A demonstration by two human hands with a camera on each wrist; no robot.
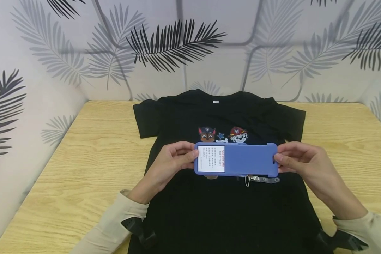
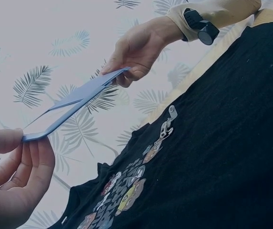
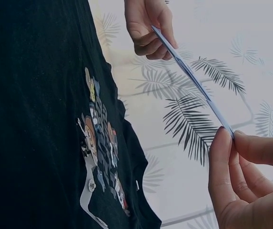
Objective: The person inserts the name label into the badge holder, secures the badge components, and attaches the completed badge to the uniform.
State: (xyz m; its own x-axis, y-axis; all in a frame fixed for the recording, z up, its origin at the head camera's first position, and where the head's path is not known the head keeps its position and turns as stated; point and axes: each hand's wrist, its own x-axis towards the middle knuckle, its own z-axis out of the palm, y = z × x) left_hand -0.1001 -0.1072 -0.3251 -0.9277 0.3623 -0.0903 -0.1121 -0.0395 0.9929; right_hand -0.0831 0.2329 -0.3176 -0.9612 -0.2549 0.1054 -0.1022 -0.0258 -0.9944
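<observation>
Blue card holder (image 1: 236, 159) held level above black T-shirt (image 1: 222, 211), white label facing up, readable. Left hand (image 1: 168, 165) pinches its 9 o'clock end, right hand (image 1: 304, 162) its 3 o'clock end, fingers closed on edges only, likely keeping label uncovered. Metal clip strap (image 1: 261, 179) hangs at 6 o'clock edge. Shirt spread flat on wooden worktop (image 1: 92, 155), cartoon print (image 1: 223, 134) at 12 o'clock of holder.

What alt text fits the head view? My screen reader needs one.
Two hands, left and right, hold a blue card holder by its ends above a black T-shirt spread on a wooden table. A metal clip hangs below the holder.
</observation>
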